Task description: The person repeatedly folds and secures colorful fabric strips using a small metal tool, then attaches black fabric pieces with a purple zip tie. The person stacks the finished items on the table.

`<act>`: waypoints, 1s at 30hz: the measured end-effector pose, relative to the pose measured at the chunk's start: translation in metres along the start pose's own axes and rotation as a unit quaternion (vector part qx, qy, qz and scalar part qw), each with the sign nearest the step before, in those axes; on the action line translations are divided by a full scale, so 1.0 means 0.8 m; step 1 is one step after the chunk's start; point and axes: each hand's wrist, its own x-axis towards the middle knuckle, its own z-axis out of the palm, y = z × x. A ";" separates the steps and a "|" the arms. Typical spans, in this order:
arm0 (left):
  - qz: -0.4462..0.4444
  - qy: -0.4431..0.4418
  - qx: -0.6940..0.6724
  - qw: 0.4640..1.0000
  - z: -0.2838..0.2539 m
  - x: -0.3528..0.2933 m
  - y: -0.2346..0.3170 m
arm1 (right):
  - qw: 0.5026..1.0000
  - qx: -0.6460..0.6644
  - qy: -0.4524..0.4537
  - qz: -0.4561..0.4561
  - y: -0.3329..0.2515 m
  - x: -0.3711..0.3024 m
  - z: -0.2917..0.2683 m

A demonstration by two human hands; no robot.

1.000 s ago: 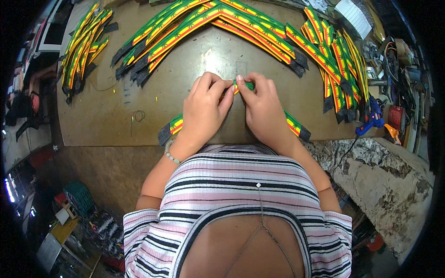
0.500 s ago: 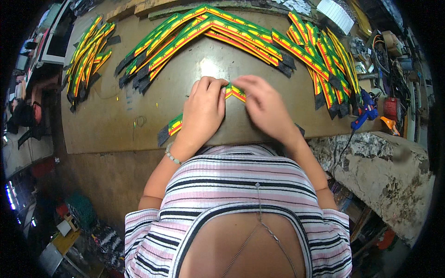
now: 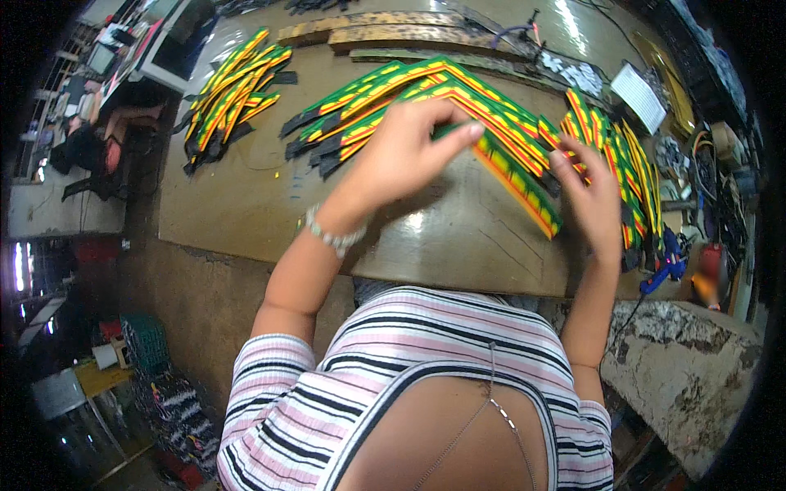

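My left hand (image 3: 417,151) is raised over the table, thumb and fingers pinching a patterned green, yellow and red band (image 3: 521,190). One arm of this band slants down to the right; the rest is hidden behind the hand. My right hand (image 3: 598,200) is at the near side of the right pile of similar bands (image 3: 647,176), thumb and fingers apart around a band there. Whether the fingers touch it I cannot tell. Just beyond my left hand, several bands bent into V shapes (image 3: 393,76) lie stacked, their points facing away and their ends black.
Straight bands (image 3: 233,98) with black ends lie in a pile at the table's left. Wooden planks (image 3: 393,37) run along the far side. A blue glue gun (image 3: 667,266) with a cord is at the right edge. A white slatted panel (image 3: 639,96) lies at the far right.
My left hand has lifted the band off the table, moving up and away from me. My right hand has left it and moved right to the pile. The view has shifted.
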 end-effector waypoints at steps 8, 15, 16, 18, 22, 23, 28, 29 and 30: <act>-0.061 0.169 0.266 0.947 -0.134 0.044 -0.128 | 0.947 -0.311 -0.002 -0.081 0.063 0.038 0.019; -0.227 0.231 0.475 0.818 -0.308 -0.050 -0.235 | 0.994 -0.103 0.023 -0.028 0.029 0.049 -0.013; -0.206 0.204 0.491 0.822 -0.312 -0.055 -0.238 | 0.989 -0.121 0.056 -0.056 0.023 0.051 -0.017; -0.212 0.186 0.495 0.822 -0.312 -0.057 -0.237 | 0.983 -0.129 0.113 -0.069 0.013 0.055 -0.027; -0.127 0.146 0.498 0.846 -0.308 -0.054 -0.218 | 0.959 0.271 0.057 0.051 0.002 0.068 -0.053; -0.107 0.129 0.518 0.838 -0.307 -0.053 -0.214 | 0.939 0.338 0.034 0.046 0.003 0.073 -0.058; -0.157 0.206 0.495 0.830 -0.291 -0.025 -0.186 | 0.960 0.273 0.036 0.048 0.023 0.132 -0.065; -0.107 0.258 0.441 0.853 -0.283 -0.008 -0.176 | 0.971 0.231 0.034 0.046 0.028 0.146 -0.065; -0.071 0.313 0.372 0.871 -0.274 0.008 -0.162 | 0.980 0.195 0.022 0.030 0.034 0.160 -0.064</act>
